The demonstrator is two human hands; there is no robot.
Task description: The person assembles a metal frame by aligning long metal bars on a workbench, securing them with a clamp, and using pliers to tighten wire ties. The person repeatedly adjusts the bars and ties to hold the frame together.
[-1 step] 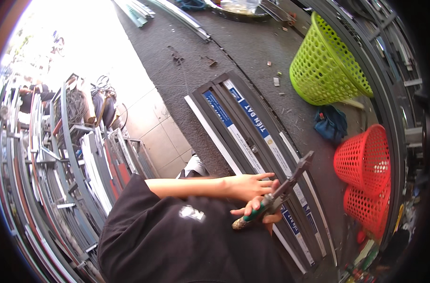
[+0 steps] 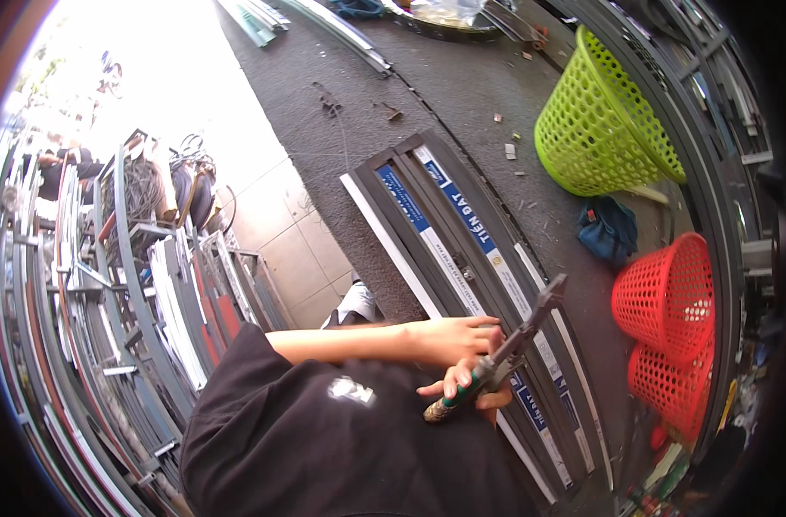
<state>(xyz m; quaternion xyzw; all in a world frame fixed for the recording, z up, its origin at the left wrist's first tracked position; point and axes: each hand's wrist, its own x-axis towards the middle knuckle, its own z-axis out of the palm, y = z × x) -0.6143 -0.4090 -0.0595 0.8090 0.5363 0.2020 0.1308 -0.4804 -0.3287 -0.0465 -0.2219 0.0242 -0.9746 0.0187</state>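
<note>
My right hand (image 2: 466, 383) is closed round the green grip of a pliers-like hand tool (image 2: 520, 342). Its brass-coloured handle end points toward my shirt, and its long dark metal jaws point up and to the right. Below the tool lies a dark grey metal frame (image 2: 440, 224) with blue and white printed film along its bars. Over the near left part of this frame is my left hand (image 2: 453, 339), fingers stretched to the right; the tool and my right hand partly cover its fingertips. A small metal fitting (image 2: 464, 267) sits on the frame's middle bar.
A green perforated basket (image 2: 582, 129) and two red baskets (image 2: 660, 293) stand at the right, with a blue cloth bundle (image 2: 606, 228) between. Metal strips (image 2: 341, 36) lie at the far edge of the dark work surface. Racks of metal profiles (image 2: 91, 302) fill the left.
The view has shifted slightly. The tool's jaws have moved a little to the left, with the tool still in my right hand. My left hand stays over the frame.
</note>
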